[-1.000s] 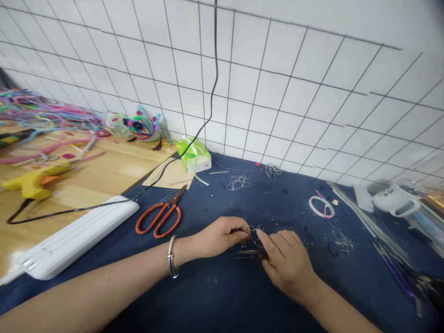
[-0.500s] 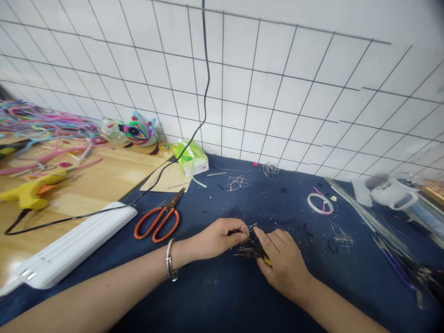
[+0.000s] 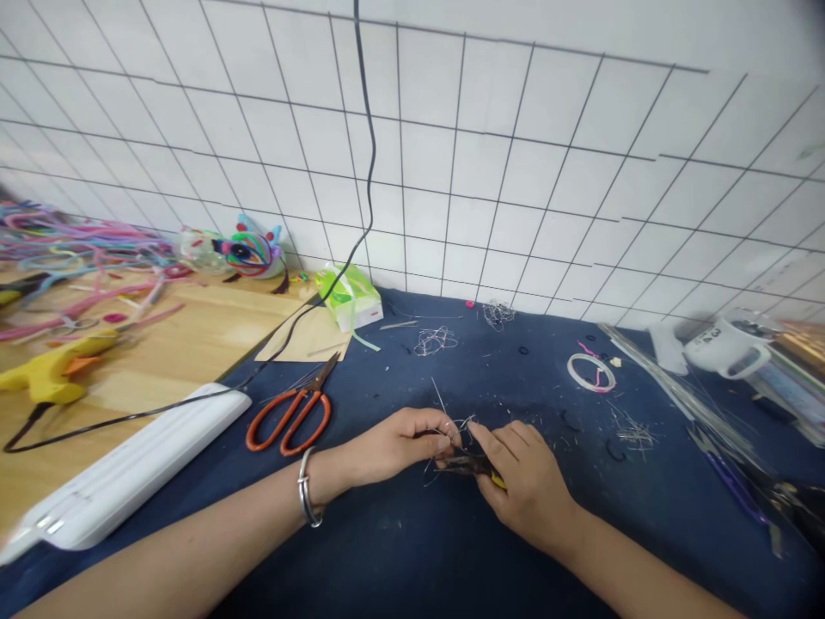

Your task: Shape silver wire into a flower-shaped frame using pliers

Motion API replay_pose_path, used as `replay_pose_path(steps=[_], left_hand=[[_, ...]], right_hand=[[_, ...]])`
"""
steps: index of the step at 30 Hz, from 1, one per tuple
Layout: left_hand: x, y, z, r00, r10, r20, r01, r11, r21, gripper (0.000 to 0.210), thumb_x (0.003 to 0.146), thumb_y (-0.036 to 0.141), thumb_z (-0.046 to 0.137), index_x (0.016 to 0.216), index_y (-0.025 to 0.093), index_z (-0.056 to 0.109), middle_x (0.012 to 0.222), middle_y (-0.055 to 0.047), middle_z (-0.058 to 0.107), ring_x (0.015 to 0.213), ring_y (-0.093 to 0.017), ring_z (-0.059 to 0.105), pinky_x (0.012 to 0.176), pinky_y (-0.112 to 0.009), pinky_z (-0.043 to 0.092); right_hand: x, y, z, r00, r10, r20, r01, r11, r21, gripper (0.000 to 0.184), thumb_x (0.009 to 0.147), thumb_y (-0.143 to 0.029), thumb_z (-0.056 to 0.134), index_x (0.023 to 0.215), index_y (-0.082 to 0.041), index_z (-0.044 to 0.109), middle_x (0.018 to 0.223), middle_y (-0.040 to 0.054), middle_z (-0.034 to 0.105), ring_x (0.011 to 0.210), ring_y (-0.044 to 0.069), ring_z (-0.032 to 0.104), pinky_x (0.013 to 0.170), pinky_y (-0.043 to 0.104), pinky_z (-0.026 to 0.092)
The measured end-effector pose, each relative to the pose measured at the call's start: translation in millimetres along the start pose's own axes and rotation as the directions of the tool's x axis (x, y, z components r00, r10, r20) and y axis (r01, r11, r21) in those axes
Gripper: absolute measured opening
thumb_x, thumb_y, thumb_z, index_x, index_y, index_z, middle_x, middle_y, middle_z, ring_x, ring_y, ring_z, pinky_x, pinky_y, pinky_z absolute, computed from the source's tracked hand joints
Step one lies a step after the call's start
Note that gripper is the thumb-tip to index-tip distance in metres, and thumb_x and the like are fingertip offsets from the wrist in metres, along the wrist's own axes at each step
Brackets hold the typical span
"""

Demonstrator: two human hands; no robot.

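My left hand (image 3: 396,447) is closed in a pinch on thin silver wire (image 3: 439,394). One straight end of the wire sticks up above the fingers, and finer ends poke out below and to the right. Close by on the right, my right hand (image 3: 528,477) wraps round pliers (image 3: 469,465) whose dark jaws point left, just under the left fingertips. A bit of yellow handle shows by the right thumb. The right index fingertip reaches to the wire ends between the hands. How the wire is bent inside the left pinch is hidden.
Orange-handled scissors (image 3: 317,397) lie left of my hands, beside a white power strip (image 3: 155,456). Tangled wire (image 3: 436,341), wire clippings (image 3: 637,434) and a clear coil (image 3: 572,370) lie on the dark blue cloth. Purple-handled pliers (image 3: 735,486), a white mug (image 3: 725,348) and a yellow glue gun (image 3: 58,370) flank the area.
A straight wire end now stands up above my left fingers. The left hand has turned slightly; the right hand keeps nearly the same place. The whole view has shifted a little.
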State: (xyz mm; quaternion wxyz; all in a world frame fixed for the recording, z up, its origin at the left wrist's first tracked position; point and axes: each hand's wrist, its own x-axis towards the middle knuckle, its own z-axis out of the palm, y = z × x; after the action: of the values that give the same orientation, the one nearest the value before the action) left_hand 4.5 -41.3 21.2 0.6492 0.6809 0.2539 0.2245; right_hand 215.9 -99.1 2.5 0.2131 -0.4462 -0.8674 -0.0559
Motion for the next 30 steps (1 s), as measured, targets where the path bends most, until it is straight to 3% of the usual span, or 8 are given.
replay_pose_path(steps=[12,25,30], left_hand=[[-2,-7,-2.1,0.997,-0.07,-0.037,0.064,0.986,-0.155,0.017,0.084,0.025,0.05,0.092,0.012,0.058,0.075,-0.003,0.059,0.065,-0.011,0.055,0.067,-0.026,0.043],[-3,-5,1.4,0.996,-0.083,-0.024,0.077,0.981,-0.176,0.016,0.085,0.024,0.05,0.089,0.011,0.059,0.078,-0.005,0.062,0.069,-0.011,0.057,0.069,-0.026,0.044],[-3,-3,1.6,0.997,-0.078,0.003,0.078,0.988,-0.134,0.017,0.085,0.024,0.05,0.09,0.012,0.06,0.08,-0.005,0.062,0.07,-0.012,0.057,0.071,-0.027,0.044]], right_hand=[[2,9,-6,0.998,-0.03,-0.058,0.026,0.998,-0.064,0.028,0.081,-0.019,0.05,0.108,-0.018,0.058,0.082,0.0062,0.057,0.075,0.018,0.047,0.07,0.035,0.037],[3,14,-16,0.994,-0.078,-0.081,0.051,0.954,-0.295,0.029,0.081,-0.019,0.053,0.109,-0.019,0.058,0.087,0.0074,0.058,0.084,0.021,0.048,0.077,0.037,0.035],[5,14,-15,0.997,-0.027,-0.072,0.007,0.963,-0.268,0.028,0.081,-0.02,0.052,0.108,-0.019,0.058,0.086,0.0071,0.058,0.082,0.021,0.048,0.075,0.037,0.035]])
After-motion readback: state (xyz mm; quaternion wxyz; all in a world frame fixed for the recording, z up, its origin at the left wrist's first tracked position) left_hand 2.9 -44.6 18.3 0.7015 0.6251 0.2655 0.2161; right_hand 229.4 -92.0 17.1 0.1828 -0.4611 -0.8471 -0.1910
